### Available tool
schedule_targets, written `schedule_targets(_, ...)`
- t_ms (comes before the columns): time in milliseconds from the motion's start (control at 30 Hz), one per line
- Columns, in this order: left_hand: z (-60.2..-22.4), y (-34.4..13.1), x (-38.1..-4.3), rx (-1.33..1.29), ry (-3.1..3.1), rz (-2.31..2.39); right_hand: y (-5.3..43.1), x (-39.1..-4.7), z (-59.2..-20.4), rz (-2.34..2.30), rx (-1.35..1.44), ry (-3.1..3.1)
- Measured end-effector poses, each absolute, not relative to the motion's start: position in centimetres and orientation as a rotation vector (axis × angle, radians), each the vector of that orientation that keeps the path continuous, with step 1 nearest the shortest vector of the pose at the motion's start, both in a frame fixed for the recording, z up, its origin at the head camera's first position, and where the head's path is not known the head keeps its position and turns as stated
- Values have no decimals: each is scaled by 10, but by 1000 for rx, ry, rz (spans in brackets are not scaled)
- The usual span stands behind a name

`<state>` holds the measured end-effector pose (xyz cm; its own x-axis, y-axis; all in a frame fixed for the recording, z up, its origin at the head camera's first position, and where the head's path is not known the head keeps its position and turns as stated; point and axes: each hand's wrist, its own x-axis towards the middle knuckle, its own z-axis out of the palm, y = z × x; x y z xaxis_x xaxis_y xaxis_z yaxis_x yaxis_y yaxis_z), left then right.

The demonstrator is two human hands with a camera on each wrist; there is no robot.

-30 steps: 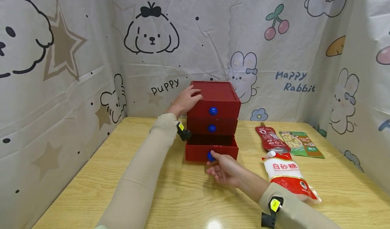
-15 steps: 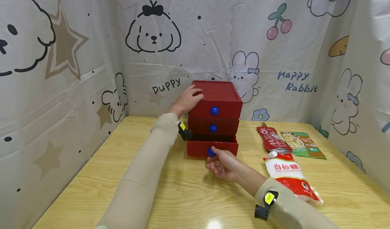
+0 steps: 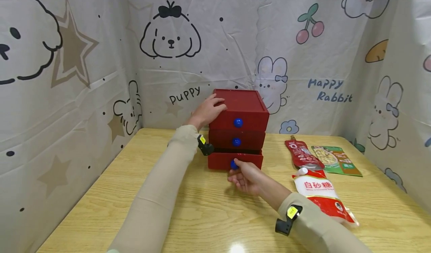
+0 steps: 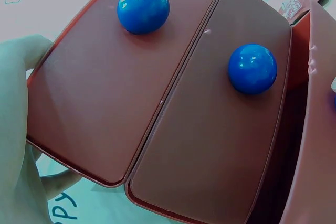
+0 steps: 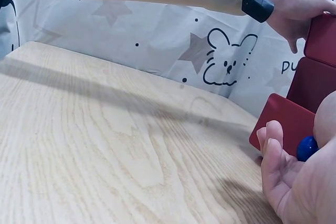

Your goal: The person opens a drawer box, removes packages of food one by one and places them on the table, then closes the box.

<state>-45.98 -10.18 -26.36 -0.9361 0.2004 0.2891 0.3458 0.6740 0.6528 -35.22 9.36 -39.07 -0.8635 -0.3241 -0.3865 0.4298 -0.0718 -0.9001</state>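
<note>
A red cabinet with three stacked drawers stands on the table, each drawer with a round blue knob. My left hand holds the cabinet's upper left corner, its fingers curved over the top; the left wrist view shows it at the cabinet's edge. The bottom drawer juts out a little, with a narrow dark gap above its front. At that drawer my right hand has its thumb on the blue knob and pinches it, the other fingers loosely curled below. The drawer's inside is too dark to make out.
To the right lie a white and red sugar bag, a red spouted pouch and a green and brown packet. A printed cloth encloses the wooden table at the back and sides.
The bottom drawer has slid inward, and the gap above its front has narrowed. My right hand has moved forward with the knob. My left hand stays on the cabinet's corner.
</note>
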Motion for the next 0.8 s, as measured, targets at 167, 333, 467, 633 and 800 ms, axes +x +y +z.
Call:
schedule_targets(167,-262,-102,-459,-444,-2688,-1098,92,-357,-389,-1975,120,1720)
schedule_targets(333,-263,-102,-459,-436,-2697,-1084,92,-361,-389,-1976,127,1733)
schedule_targets(467,-264,-102,-459,-439,-2697,-1083,91,-364,-389,-1978,129,1742)
schedule_targets(633,-264,-101,-460,-447,-2690,-1091,91,-368,-390,-1980,130,1751)
schedule_targets(800,-264,-102,-459,-444,-2693,-1091,91,-371,-391,-1982,132,1763)
